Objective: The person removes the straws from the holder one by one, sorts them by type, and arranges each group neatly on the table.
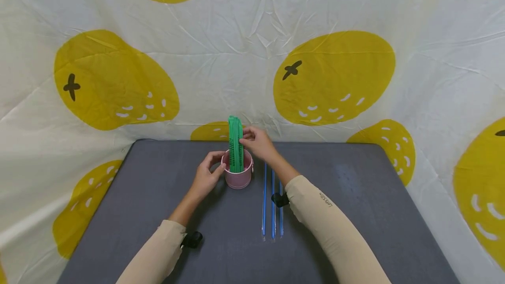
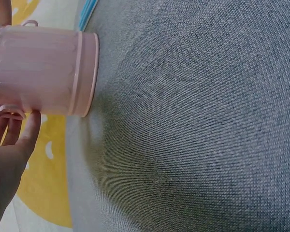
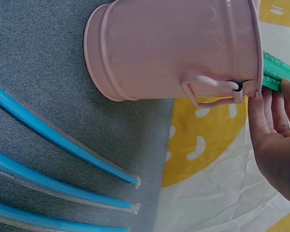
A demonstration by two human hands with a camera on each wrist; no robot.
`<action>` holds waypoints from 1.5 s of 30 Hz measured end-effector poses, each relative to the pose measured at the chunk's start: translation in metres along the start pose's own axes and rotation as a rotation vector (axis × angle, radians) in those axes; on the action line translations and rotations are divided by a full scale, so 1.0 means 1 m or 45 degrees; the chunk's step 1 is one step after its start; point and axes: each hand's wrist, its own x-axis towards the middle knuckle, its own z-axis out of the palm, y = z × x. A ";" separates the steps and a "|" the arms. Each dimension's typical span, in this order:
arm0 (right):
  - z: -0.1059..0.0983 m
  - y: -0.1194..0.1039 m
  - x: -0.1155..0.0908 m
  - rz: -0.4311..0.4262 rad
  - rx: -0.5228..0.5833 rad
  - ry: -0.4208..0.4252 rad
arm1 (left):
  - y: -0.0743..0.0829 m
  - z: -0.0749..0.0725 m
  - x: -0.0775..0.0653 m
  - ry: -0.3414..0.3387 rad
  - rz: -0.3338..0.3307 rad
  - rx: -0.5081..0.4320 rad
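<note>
A pink metal bucket (image 1: 238,181) with small side handles stands upright on the dark table. Long green packets (image 1: 235,143) with dark print rise out of it, well above the rim. My left hand (image 1: 206,175) holds the bucket by its left side near the rim, thumb in front and fingers behind. In the left wrist view, its fingers (image 2: 29,130) touch the wall beside a handle. My right hand (image 1: 258,143) pinches the green packets between thumb and fingers, just above the rim. How far down they reach inside the bucket is hidden.
Three long blue straws (image 1: 264,205) in clear sleeves lie side by side to the right of the bucket, partly under my right forearm. The grey table (image 1: 165,187) ends at a white cloth (image 1: 229,78) printed with yellow fruit.
</note>
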 end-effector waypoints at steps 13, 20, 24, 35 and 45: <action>-0.009 -0.003 0.003 -0.006 0.034 0.063 | 0.001 0.002 0.001 0.023 -0.007 0.015; -0.019 -0.013 0.003 0.014 0.120 0.077 | -0.001 0.002 0.001 0.028 0.027 0.035; -0.025 -0.021 0.003 0.008 0.153 0.088 | -0.001 0.002 0.001 0.033 0.012 0.032; -0.049 -0.049 0.000 -0.130 0.244 0.109 | -0.001 0.001 0.000 0.018 0.000 0.036; -0.070 -0.069 0.001 -0.247 0.408 0.138 | -0.003 0.001 -0.001 0.018 0.014 0.035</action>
